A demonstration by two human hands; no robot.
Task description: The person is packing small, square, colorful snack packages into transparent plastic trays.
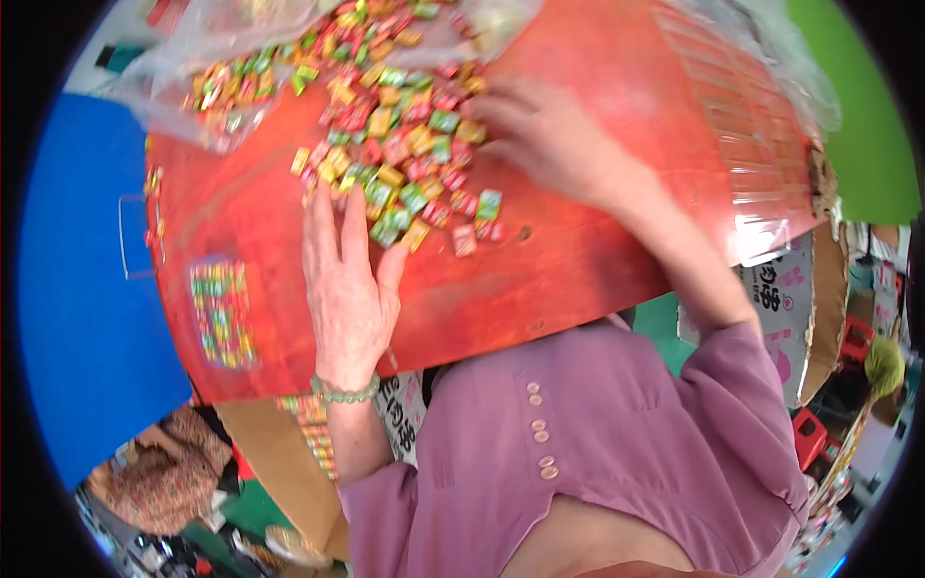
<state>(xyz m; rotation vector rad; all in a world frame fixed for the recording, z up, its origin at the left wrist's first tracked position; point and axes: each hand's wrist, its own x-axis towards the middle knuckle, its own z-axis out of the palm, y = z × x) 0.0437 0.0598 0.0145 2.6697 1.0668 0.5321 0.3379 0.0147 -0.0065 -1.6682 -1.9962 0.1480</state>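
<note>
A heap of small wrapped candies (400,135), red, yellow and green, lies spread over a red wooden table (578,260). My left hand (345,279) rests flat on the table, fingers apart, its fingertips touching the near edge of the heap. A green bead bracelet circles that wrist. My right hand (544,144) lies palm down on the right side of the heap, blurred, with fingers spread among the candies. Neither hand visibly holds anything.
A clear plastic bag (222,67) with more candies lies at the table's far left. A clear plastic strip of candies (224,313) lies near the left edge. A blue surface (77,289) is on the left. Cardboard boxes (819,318) stand at the right.
</note>
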